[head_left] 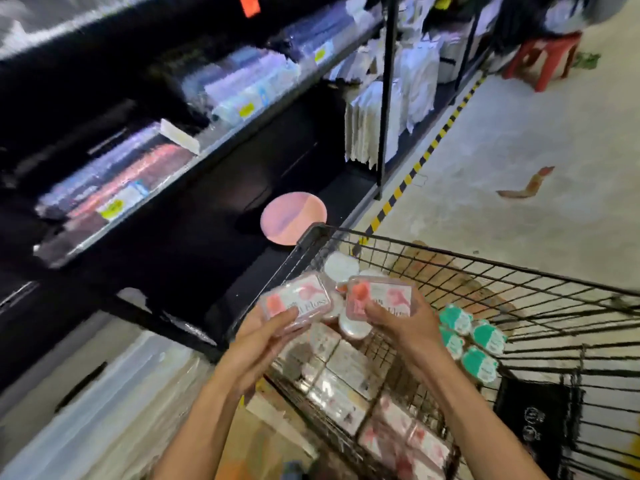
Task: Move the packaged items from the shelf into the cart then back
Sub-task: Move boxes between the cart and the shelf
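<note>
Left hand: left hand (273, 332) holds one pink floss box (296, 303) from below, fingers curled round its near edge, thumb side pressed against the wrapper.
Right hand: right hand (398, 318) grips a second pink box (381, 299), fingers wrapped over its near long edge, box tilted toward the camera.
Where the boxes are: both sit above the front left corner of the cart (450, 258), just beside each other, almost touching at their inner corners.
Cart contents: more pink and white boxes (346, 386) lie flat in rows on the cart floor; round white tubs (341, 266) near the corner; teal-lidded packs (479, 341) along the right.
Shelf: dark shelf (194, 157) to the left, stacked with clear-wrapped packets (114, 181); blurred, so labels cannot be read.
Step, as I judge it: boxes either just lifted from the cart or about to be laid in; the picture alone does not settle which.
Handling: likely light, stiff plastic cases with slick clear film, so they may slide between fingers.
Best hold: across the short width, thumb on top and fingers beneath, one box per hand.
Risk: knocking the two boxes together, or catching a corner on the wire rim.
</note>
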